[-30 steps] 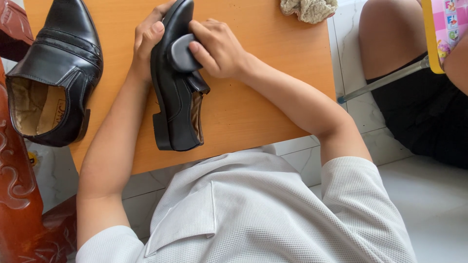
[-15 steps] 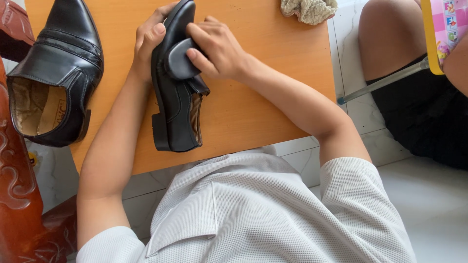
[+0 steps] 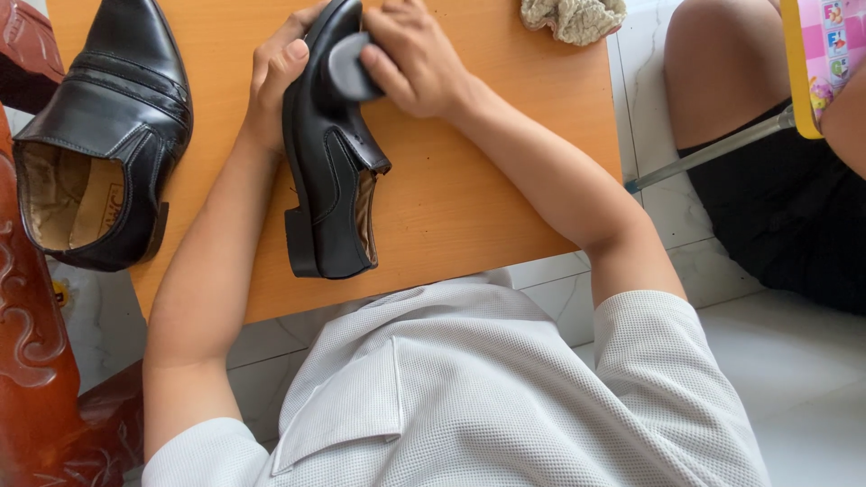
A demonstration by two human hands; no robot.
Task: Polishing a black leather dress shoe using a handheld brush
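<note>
A black leather shoe [image 3: 329,171] lies on its side on the orange table [image 3: 469,198], toe pointing away from me. My left hand [image 3: 275,77] grips its toe end from the left. My right hand [image 3: 415,54] presses a small dark grey sponge pad [image 3: 347,68] against the shoe's upper near the toe. A second black shoe [image 3: 104,135] stands upright at the table's left, its tan lining showing.
A crumpled beige cloth [image 3: 573,18] lies at the table's far edge. Another person's bare leg and black shorts [image 3: 767,162] are at the right on the white tiled floor. Carved dark wooden furniture [image 3: 32,361] stands at the left.
My right hand has slid the sponge pad along the shoe toward the toe. The left hand and the shoe have stayed put.
</note>
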